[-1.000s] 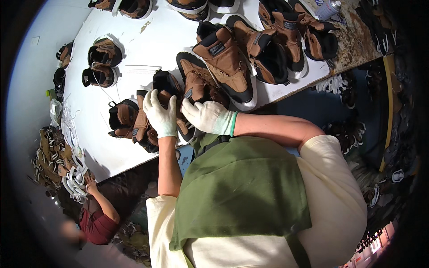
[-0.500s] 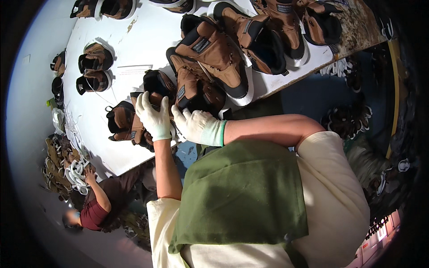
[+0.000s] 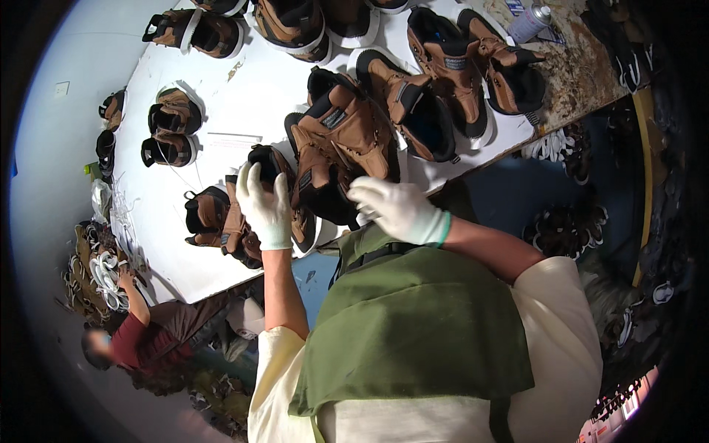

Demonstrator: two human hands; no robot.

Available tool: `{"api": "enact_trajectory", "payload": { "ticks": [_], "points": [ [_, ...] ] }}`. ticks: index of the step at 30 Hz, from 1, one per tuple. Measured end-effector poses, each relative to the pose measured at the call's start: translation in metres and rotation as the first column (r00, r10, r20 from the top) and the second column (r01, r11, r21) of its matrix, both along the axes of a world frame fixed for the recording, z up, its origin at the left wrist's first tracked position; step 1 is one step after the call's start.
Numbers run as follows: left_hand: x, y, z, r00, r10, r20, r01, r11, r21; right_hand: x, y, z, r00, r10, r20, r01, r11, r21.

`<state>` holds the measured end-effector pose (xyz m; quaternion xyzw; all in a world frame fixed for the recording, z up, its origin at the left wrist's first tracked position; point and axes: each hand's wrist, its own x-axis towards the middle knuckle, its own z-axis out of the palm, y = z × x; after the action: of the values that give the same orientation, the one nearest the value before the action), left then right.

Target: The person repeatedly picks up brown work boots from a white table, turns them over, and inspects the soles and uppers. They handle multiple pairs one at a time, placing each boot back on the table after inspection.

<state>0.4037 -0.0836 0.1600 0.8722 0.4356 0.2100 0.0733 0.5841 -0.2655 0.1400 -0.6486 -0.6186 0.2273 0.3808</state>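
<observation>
A: Since the earlier frame we see both hands separated. The right hand (image 3: 399, 210) has lifted off the boot and now sits right of centre, just above the green apron (image 3: 413, 347).

B: Confirmed. The left hand (image 3: 264, 207) has stayed on the brown boot (image 3: 295, 196) at the centre of the frame. The whole row of boots also sits lower in the frame than before.

A: We note the hand states. The left hand, in a white glove, lies flat with fingers extended against the boot's dark collar; it is not closed around anything we can see. The right hand, also gloved, is loosely curled with fingers pointing left, touching or just short of the larger boot (image 3: 343, 140); we cannot tell which.

B: Boot appearance: tan-brown upper, black padded collar, black sole, lying at the near edge of the white table (image 3: 244, 103). A second low boot (image 3: 210, 218) rests just left of it.

A: Another person (image 3: 140, 343) is seated at the lower left.
</observation>
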Motion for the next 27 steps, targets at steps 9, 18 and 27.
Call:
{"api": "enact_trajectory", "payload": {
  "ticks": [9,18,27],
  "points": [
    [0.11,0.003,-0.003,0.989,-0.146,0.037,0.151,0.966,-0.208,0.08,-0.031,0.005,0.891,-0.452,0.04,0.45,0.892,0.049],
    [0.146,-0.065,-0.015,0.966,-0.255,-0.043,0.257,0.964,0.066,0.089,-0.04,-0.023,0.913,-0.393,0.111,0.408,0.883,-0.234],
    [0.154,-0.071,-0.023,0.975,-0.22,0.042,0.218,0.975,0.048,0.097,-0.045,-0.035,0.927,-0.263,0.268,0.325,0.919,-0.222]
  ]
}}
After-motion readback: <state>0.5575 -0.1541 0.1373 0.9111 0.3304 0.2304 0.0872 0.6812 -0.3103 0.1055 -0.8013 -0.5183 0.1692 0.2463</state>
